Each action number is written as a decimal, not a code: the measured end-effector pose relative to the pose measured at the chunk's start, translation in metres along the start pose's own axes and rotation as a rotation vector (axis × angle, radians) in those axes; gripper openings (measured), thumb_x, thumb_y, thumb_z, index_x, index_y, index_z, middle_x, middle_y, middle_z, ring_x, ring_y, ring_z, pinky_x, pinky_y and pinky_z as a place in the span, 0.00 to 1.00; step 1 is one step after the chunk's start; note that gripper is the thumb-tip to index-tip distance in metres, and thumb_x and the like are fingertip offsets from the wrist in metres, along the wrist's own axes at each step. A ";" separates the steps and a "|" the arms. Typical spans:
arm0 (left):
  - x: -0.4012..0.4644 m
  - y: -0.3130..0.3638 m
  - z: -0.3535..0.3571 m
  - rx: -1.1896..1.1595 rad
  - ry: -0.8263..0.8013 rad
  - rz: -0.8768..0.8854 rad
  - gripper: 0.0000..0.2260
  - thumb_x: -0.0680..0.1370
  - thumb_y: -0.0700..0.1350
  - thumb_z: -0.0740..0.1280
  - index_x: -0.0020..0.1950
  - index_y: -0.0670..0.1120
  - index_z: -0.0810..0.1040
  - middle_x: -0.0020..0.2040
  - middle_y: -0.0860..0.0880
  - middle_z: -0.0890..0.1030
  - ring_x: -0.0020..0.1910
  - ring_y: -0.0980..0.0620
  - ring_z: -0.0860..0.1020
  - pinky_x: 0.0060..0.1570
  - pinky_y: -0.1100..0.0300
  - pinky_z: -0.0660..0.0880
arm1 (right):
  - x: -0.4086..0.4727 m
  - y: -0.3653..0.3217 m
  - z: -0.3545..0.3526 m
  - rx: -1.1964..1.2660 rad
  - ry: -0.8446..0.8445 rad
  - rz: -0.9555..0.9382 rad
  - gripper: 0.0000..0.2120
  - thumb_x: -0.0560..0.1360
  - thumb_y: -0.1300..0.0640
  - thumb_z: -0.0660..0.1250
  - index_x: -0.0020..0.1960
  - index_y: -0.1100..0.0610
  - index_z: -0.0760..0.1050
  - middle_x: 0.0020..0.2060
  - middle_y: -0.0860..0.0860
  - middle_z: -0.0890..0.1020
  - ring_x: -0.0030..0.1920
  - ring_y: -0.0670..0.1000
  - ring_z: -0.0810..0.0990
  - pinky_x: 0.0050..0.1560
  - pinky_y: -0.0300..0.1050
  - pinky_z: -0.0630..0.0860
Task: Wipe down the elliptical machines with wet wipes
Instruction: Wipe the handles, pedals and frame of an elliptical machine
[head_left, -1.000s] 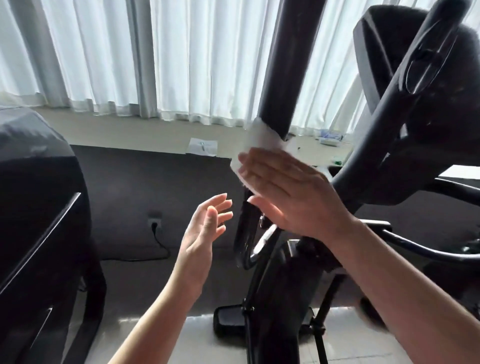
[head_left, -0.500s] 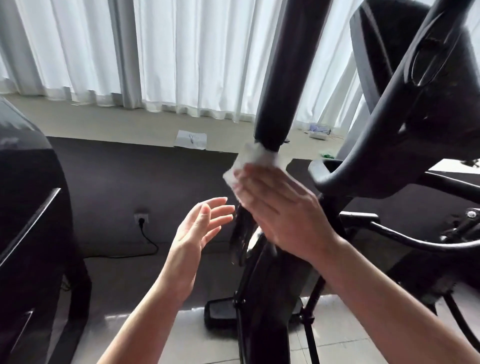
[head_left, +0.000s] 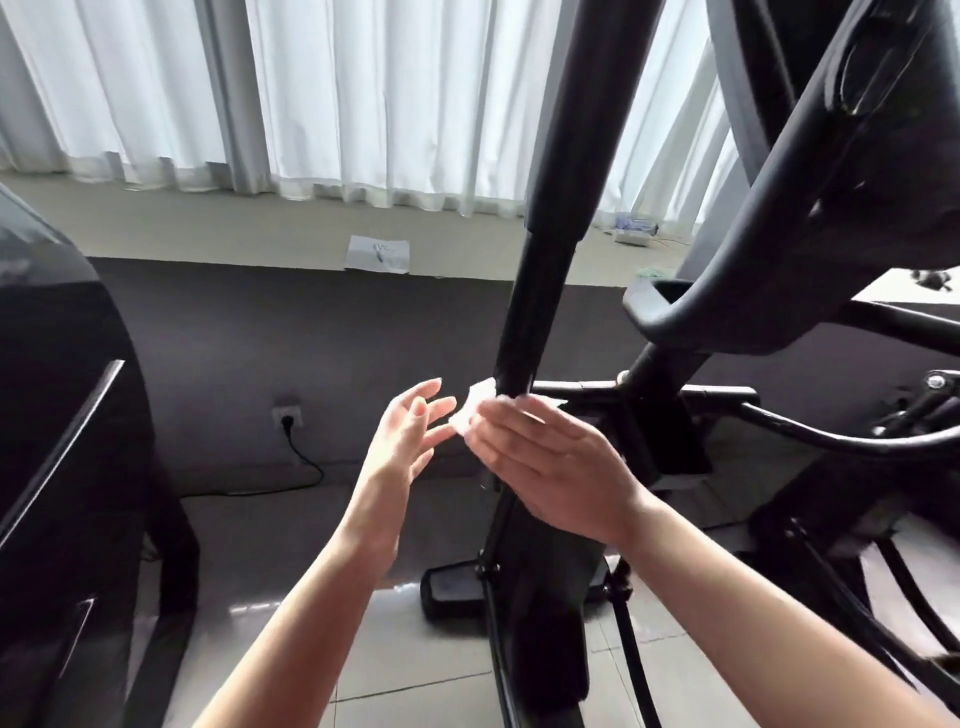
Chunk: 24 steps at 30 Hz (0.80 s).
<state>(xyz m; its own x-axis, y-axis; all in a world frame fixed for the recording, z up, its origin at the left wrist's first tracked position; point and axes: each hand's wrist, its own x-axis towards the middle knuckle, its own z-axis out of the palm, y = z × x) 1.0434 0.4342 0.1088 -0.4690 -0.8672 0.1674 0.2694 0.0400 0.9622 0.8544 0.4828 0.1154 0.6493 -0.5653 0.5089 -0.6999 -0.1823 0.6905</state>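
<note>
Elliptical upright bar (head_left: 540, 291): smooth, round, matte black. Wet wipe (head_left: 474, 413): white, crumpled, pressed against the bar by the flat-fingered right hand (head_left: 550, 467). Left hand (head_left: 408, 436): fingers spread, empty, beside the wipe.

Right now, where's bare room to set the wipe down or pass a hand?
Free: the pale window ledge left of the white paper sheet, and the glossy floor tiles between the dark machine housing and the black upright pole. Crowded: right of the pole, where the black handlebars cross. The right hand presses the white wet wipe there.
</note>
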 end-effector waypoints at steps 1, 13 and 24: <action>-0.001 -0.001 -0.002 0.005 -0.017 0.000 0.23 0.75 0.62 0.57 0.65 0.54 0.75 0.62 0.54 0.81 0.61 0.57 0.79 0.72 0.49 0.64 | 0.010 0.013 -0.008 -0.047 0.034 0.001 0.16 0.81 0.62 0.59 0.65 0.59 0.78 0.65 0.54 0.79 0.72 0.53 0.68 0.77 0.50 0.57; -0.006 -0.004 -0.006 0.006 -0.046 -0.025 0.22 0.75 0.62 0.54 0.68 0.62 0.65 0.62 0.51 0.81 0.59 0.54 0.81 0.72 0.48 0.64 | -0.010 0.003 0.036 -0.162 0.060 -0.084 0.15 0.80 0.59 0.60 0.66 0.59 0.72 0.67 0.53 0.74 0.74 0.54 0.61 0.78 0.51 0.49; -0.017 -0.013 -0.010 -0.026 -0.036 -0.022 0.21 0.76 0.63 0.51 0.68 0.63 0.64 0.59 0.47 0.83 0.60 0.52 0.80 0.71 0.49 0.66 | 0.033 0.076 -0.009 -0.174 0.265 0.016 0.20 0.80 0.64 0.63 0.71 0.56 0.68 0.69 0.52 0.75 0.70 0.52 0.70 0.74 0.50 0.59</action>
<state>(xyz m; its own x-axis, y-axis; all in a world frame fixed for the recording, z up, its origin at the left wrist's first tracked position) 1.0561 0.4431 0.0915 -0.5051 -0.8492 0.1541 0.2802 0.0076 0.9599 0.8249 0.4572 0.1892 0.7095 -0.3332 0.6210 -0.6642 -0.0218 0.7472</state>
